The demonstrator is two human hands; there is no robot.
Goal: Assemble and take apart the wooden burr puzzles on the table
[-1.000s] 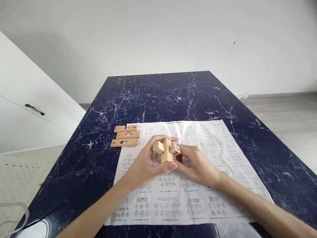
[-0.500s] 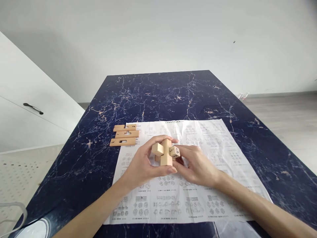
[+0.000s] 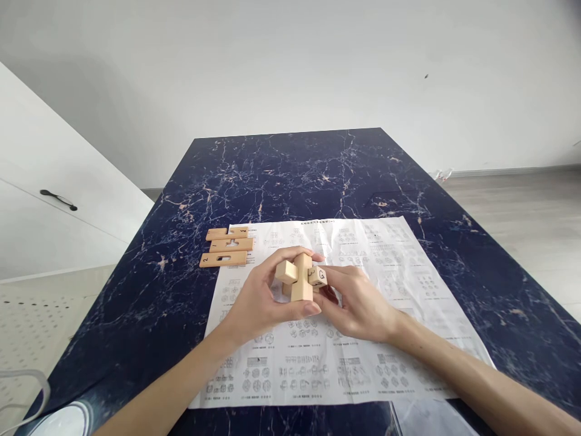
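Several pale wooden bars, square in section, crossed one another in a block assembly just below the centre of the frame, above the printed white paper sheet. Its middle bar had its long axis running nearly up and down the frame, the far end leaning slightly right and the near end pointing toward the bottom edge. One stub stuck out toward the left of the frame, and another, with dark handwritten marks and a G-like sign on its end, stuck out to the right.

The left hand came up from the lower left in a wide curve around the assembly, its thumb lying across the near end of the middle bar and its fingers wrapped around the far side. The right hand, bent in from the lower right, was narrower, its fingers and thumb gathered at the marked stub; its lower fingertips were partly hidden.

Three flat, light-brown wooden plates with cutouts lay left of the centre, side by side, their long axes roughly across the frame, partly over the sheet's upper-left corner. Beneath them spread the dark-blue, marble-patterned tabletop.
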